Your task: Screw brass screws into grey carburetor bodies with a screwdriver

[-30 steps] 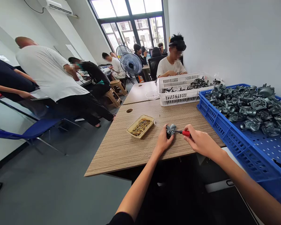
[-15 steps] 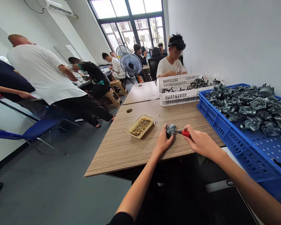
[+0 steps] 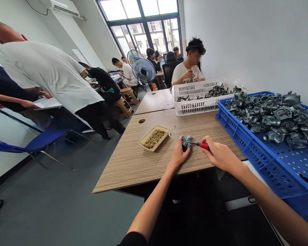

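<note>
A small grey metal part (image 3: 187, 140) is gripped in my left hand (image 3: 179, 153), low over the wood-patterned table (image 3: 128, 164). My right hand (image 3: 218, 153) is closed around the red handle of a screwdriver (image 3: 203, 146). The dark shaft points left and its tip meets the metal part; the exact contact point is too small to make out. Left of my left hand stands a cream tray (image 3: 157, 147) holding many brass-coloured pieces.
On the right, a blue crate (image 3: 246, 145) holds many metal parts. Behind it stands a white basket (image 3: 192, 110) of darker parts, with a seated person (image 3: 187, 73) beyond. Another person (image 3: 48, 75) leans over at the left, near a blue chair (image 3: 38, 141).
My hands, the metal part and the screwdriver look almost unmoved. The person in white at the left has bent further forward, and the seated person has raised a hand.
</note>
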Tool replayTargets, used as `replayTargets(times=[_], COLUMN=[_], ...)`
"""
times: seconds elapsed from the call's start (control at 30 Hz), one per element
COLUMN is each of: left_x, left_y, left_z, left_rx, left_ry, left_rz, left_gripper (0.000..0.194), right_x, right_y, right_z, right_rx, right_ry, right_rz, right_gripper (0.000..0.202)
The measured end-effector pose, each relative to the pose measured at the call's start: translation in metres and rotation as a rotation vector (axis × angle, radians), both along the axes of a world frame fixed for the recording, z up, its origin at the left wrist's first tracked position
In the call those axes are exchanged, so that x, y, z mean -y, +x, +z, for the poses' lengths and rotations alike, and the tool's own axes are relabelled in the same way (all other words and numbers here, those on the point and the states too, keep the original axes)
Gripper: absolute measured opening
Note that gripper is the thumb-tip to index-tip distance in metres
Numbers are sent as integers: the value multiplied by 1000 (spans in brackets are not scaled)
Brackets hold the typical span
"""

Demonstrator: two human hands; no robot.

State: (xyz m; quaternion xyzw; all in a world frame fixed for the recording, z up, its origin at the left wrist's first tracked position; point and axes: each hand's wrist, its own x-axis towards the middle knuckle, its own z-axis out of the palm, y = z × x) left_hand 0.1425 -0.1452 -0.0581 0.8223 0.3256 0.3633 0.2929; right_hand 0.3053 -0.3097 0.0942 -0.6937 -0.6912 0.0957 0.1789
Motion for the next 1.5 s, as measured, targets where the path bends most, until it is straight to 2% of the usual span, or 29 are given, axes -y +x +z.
replayTargets(times=[0.37,0.7,1.5], left_x=[1,0,0], left_y=[0,0,0], left_z=[2,-2,-2], left_rx=[-5,7,3], left_ry=[-2,7,8], left_rz=[4,13,19], left_gripper=[64,65,63], right_x=[-1,-2,-1], right_y=[-2,-3,-1], right_z=[2,2,-1], right_rx=[40,70,49], right_ry=[-13,-12,-10], right_rz=[-36,-66,-31], right_gripper=[12,14,13])
